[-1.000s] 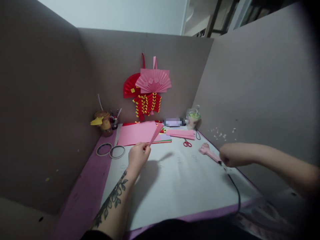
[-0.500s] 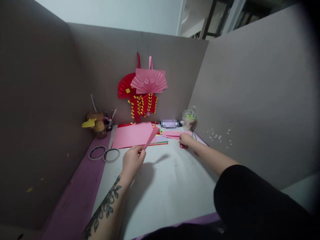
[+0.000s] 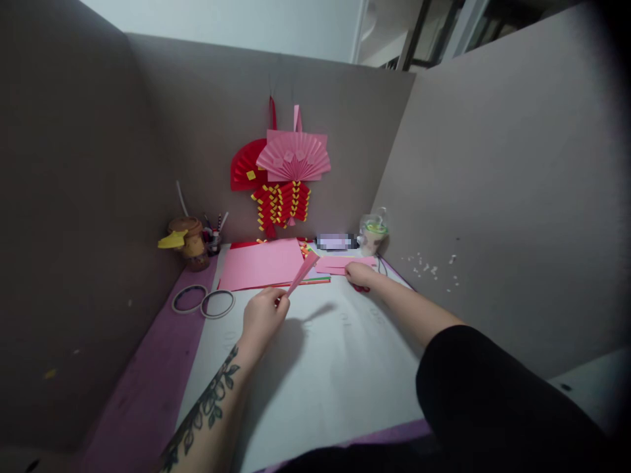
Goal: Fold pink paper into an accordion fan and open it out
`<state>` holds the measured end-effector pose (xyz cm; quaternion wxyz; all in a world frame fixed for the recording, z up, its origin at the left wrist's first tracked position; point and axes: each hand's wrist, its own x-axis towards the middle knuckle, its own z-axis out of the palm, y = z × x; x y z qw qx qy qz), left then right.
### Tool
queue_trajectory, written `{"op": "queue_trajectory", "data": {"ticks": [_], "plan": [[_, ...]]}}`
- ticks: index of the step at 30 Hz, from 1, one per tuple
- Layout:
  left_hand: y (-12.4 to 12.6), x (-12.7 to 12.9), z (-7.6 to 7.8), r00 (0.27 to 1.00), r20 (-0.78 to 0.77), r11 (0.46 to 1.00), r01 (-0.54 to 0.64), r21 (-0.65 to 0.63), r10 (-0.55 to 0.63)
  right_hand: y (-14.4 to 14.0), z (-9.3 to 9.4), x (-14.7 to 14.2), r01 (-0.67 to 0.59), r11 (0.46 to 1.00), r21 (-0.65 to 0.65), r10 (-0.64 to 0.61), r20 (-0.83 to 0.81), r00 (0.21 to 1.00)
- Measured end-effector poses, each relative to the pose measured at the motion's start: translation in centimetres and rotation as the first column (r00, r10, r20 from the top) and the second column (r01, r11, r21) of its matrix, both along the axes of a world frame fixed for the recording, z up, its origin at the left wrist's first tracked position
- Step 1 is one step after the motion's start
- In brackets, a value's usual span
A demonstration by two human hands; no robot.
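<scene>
The left hand (image 3: 261, 316) pinches a folded pink strip (image 3: 302, 276) raised above the white mat (image 3: 320, 368). The right hand (image 3: 359, 274) rests at the mat's far edge, covering red scissors (image 3: 361, 288), near pink paper strips (image 3: 340, 264).

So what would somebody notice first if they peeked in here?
Probably the pink pleated paper fan, which hangs on the grey back wall over a red pleated paper fan and red-and-yellow paper chains. Next, the left hand holding up a folded pink paper strip above the white table mat, while the right hand reaches the flat pink paper strips farther back.
</scene>
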<state>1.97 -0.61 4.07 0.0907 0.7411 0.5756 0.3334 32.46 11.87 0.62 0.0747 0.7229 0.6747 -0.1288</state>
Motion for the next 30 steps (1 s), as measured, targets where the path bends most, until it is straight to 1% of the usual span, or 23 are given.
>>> {"op": "queue_trajectory", "data": {"ticks": [2,4,6,8,10,11,12,13,14,15,16,17,18,19,20,21,22,23,24,25,27,28,30], "plan": [[0.0,-0.1,0.0,1.0,-0.005,1.0,0.001,0.001,-0.001,-0.2,0.4,0.1,-0.068,0.998,-0.006,0.068,-0.014,0.998],[0.0,-0.1,0.1,1.0,0.002,1.0,-0.005,0.004,0.005,-0.2,1.3,0.5,-0.13,0.991,0.027,0.13,-0.023,0.991],[0.0,-0.1,0.1,1.0,0.012,1.0,-0.012,0.006,0.012,-0.4,2.9,1.4,-0.179,0.98,0.084,0.182,-0.019,0.983],[0.1,-0.1,0.1,1.0,0.017,1.0,-0.009,0.003,0.009,-1.3,4.8,2.5,-0.224,0.968,0.116,0.227,-0.009,0.974],[0.1,0.0,0.1,1.0,0.016,1.0,0.0,-0.003,0.0,-3.6,6.4,3.8,-0.278,0.958,0.073,0.28,-0.012,0.96],[0.1,0.1,0.0,1.0,0.014,1.0,0.006,-0.007,-0.006,-5.4,6.9,4.4,-0.315,0.949,0.013,0.316,-0.023,0.949],[0.1,0.2,0.0,1.0,0.012,1.0,0.012,-0.01,-0.012,-7.5,7.2,4.9,-0.372,0.919,-0.13,0.37,-0.045,0.928],[0.1,0.2,0.0,1.0,0.014,1.0,0.017,-0.012,-0.017,-9.7,7.4,5.4,-0.382,0.87,-0.31,0.378,-0.076,0.923],[0.1,0.2,0.0,1.0,0.021,1.0,0.022,-0.012,-0.022,-12.0,7.4,5.8,-0.331,0.781,-0.529,0.336,-0.091,0.938],[0.0,0.3,0.0,0.999,0.03,1.0,0.026,-0.011,-0.026,-14.1,7.4,6.1,-0.24,0.628,-0.74,0.274,-0.078,0.959],[0.0,0.3,0.0,0.999,0.043,0.999,0.031,-0.009,-0.03,-15.8,7.5,6.3,-0.139,0.476,-0.868,0.21,-0.041,0.977],[0.0,0.4,0.0,0.998,0.058,0.999,0.036,-0.009,-0.035,-16.9,7.7,6.3,-0.075,0.397,-0.915,0.168,-0.007,0.986],[0.0,0.5,0.0,0.996,0.076,0.999,0.044,-0.011,-0.043,-17.5,8.0,6.2,-0.083,0.444,-0.892,0.155,-0.015,0.988],[0.0,0.6,0.0,0.994,0.099,0.998,0.056,-0.018,-0.054,-17.4,8.4,5.8,-0.144,0.578,-0.803,0.209,-0.026,0.978],[0.0,0.7,0.0,0.989,0.131,0.997,0.067,-0.03,-0.062,-16.8,8.8,5.1,-0.234,0.716,-0.658,0.282,-0.033,0.959],[0.0,0.9,0.0,0.982,0.175,0.996,0.077,-0.054,-0.067,-15.8,9.2,4.1,-0.339,0.811,-0.477,0.368,-0.034,0.929],[0.1,1.0,-0.1,0.97,0.233,0.992,0.086,-0.092,-0.062,-14.7,9.4,2.8,-0.433,0.864,-0.255,0.444,-0.018,0.896],[0.1,1.1,-0.2,0.952,0.304,0.985,0.095,-0.141,-0.048,-13.5,9.4,1.3,-0.49,0.87,-0.06,0.492,0.011,0.871],[0.2,1.2,-0.3,0.925,0.379,0.975,0.108,-0.192,-0.028,-12.5,9.2,-0.5,-0.506,0.858,0.089,0.505,0.034,0.862],[0.3,1.2,-0.4,0.891,0.453,0.964,0.126,-0.234,-0.007,-11.6,8.8,-2.3,-0.501,0.842,0.202,0.507,0.024,0.862],[0.5,1.1,-0.7,0.819,0.572,0.95,0.156,-0.271,0.029,-10.8,7.5,-5.7,-0.489,0.812,0.319,0.525,-0.033,0.851],[0.7,0.9,-0.8,0.788,0.615,0.951,0.159,-0.266,0.04,-10.7,6.8,-7.0,-0.517,0.786,0.341,0.568,-0.067,0.82],[0.9,0.5,-1.0,0.74,0.67,0.957,0.152,-0.248,0.056,-11.2,5.6,-8.1,-0.544,0.757,0.362,0.621,-0.14,0.771]]}}
